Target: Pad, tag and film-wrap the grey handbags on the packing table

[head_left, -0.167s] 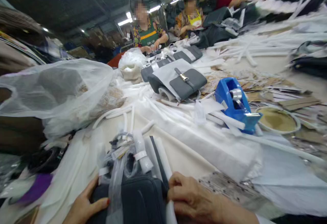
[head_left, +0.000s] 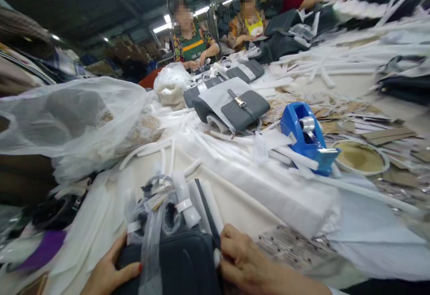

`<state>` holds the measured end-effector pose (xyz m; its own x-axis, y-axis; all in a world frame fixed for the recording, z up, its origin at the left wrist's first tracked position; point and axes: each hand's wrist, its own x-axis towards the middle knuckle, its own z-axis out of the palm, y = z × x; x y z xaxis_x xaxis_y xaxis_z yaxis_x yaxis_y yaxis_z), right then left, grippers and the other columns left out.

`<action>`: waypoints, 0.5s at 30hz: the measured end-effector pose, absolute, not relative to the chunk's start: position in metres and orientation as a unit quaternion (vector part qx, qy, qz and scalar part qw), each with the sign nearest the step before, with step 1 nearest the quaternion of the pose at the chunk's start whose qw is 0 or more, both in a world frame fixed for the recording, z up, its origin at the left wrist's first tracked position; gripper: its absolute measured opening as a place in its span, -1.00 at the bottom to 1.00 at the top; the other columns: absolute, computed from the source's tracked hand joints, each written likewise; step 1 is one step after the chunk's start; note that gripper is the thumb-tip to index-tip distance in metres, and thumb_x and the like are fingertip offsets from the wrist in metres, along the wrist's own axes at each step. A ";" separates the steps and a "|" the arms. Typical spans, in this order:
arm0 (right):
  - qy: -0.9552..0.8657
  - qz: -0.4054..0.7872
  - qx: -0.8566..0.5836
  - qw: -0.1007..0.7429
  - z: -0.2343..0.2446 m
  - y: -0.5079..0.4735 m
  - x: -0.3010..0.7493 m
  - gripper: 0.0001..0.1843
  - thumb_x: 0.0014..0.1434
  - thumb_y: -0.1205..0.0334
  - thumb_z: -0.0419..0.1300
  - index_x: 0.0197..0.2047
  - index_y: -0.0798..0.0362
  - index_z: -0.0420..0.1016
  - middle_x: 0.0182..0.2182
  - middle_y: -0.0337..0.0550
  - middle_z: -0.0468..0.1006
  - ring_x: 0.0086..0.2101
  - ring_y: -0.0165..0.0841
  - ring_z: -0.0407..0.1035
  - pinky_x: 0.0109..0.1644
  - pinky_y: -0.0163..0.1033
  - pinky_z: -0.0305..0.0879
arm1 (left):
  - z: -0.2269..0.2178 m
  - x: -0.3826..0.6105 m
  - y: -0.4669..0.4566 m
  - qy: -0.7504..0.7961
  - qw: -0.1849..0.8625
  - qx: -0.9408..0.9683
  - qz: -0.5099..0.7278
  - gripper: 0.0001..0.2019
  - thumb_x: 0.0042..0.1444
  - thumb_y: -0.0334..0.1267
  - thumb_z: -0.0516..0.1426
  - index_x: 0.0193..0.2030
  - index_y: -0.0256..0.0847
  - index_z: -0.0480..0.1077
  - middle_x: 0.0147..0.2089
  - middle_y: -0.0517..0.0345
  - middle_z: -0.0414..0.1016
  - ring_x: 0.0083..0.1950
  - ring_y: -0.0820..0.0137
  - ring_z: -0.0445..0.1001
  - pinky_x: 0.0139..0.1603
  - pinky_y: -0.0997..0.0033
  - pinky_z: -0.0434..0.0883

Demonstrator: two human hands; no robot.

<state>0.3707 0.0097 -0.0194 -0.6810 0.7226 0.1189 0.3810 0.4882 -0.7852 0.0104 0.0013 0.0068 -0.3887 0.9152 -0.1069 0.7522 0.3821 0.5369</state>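
Note:
A dark grey bag (head_left: 183, 263) lies at the near edge of the table, its handles wrapped in clear plastic and white paper rolls (head_left: 183, 196). My left hand (head_left: 109, 272) grips the bag's left side, thumb on top. My right hand (head_left: 245, 263) is closed on the bag's right edge, fingers pinched around a white paper roll (head_left: 215, 223) and a dark strap there.
A blue tape dispenser (head_left: 307, 138) stands mid-table beside a shallow dish (head_left: 361, 158). Grey bags (head_left: 235, 104) lie further back. A large plastic sack (head_left: 74, 120) fills the left. White paper rolls and card scraps cover the right. Other people work at the far end.
The view has shifted slightly; my right hand has slid a little left and down along the bag's edge. Both hands stay on the bag.

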 end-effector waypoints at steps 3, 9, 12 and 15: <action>-0.744 0.431 -0.469 0.201 -0.015 0.009 0.357 -0.85 0.08 0.36 0.10 -0.51 0.07 0.29 -0.41 -0.21 0.34 -0.45 -0.44 0.22 -0.43 -0.34 0.05 | 0.010 0.014 0.001 0.815 0.234 0.484 0.214 -0.25 -0.47 0.06 0.29 -0.04 -0.22 0.39 0.07 -0.04 0.47 0.16 -0.07 0.33 0.18 0.07 0.29; -0.623 0.482 -0.557 0.264 -0.011 0.012 0.342 -0.62 -0.08 0.37 0.20 -0.67 0.05 0.01 -0.58 -0.33 0.16 -0.50 -0.47 0.13 -0.44 -0.34 -0.05 | 0.010 0.020 -0.005 0.809 0.232 0.487 0.233 -0.32 -0.31 0.09 0.27 0.01 -0.17 0.39 0.00 0.08 0.51 0.13 0.01 0.37 0.13 0.13 0.36; -0.581 0.475 -0.600 0.277 -0.009 0.017 0.338 -0.58 -0.05 0.36 0.21 -0.68 0.04 -0.01 -0.61 -0.35 0.13 -0.52 -0.46 0.11 -0.44 -0.33 -0.06 | 0.011 0.021 -0.007 0.803 0.230 0.491 0.245 -0.35 -0.30 0.08 0.27 -0.01 -0.16 0.41 -0.04 0.12 0.54 0.13 0.02 0.38 0.12 0.15 0.37; -0.585 0.467 -0.607 0.268 -0.004 0.017 0.342 -0.62 0.03 0.31 0.18 -0.65 0.03 0.04 -0.58 -0.32 0.17 -0.49 -0.44 0.15 -0.42 -0.33 -0.01 | 0.012 0.021 -0.007 0.802 0.241 0.488 0.247 -0.34 -0.35 0.05 0.30 -0.03 -0.16 0.42 -0.05 0.11 0.55 0.12 0.02 0.39 0.08 0.18 0.41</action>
<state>0.3418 0.0173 -0.0042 -0.1204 0.9601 -0.2523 0.4600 -0.1713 -0.8713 0.0212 -0.0066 0.0125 -0.4080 0.9013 -0.1455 0.6630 0.4020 0.6315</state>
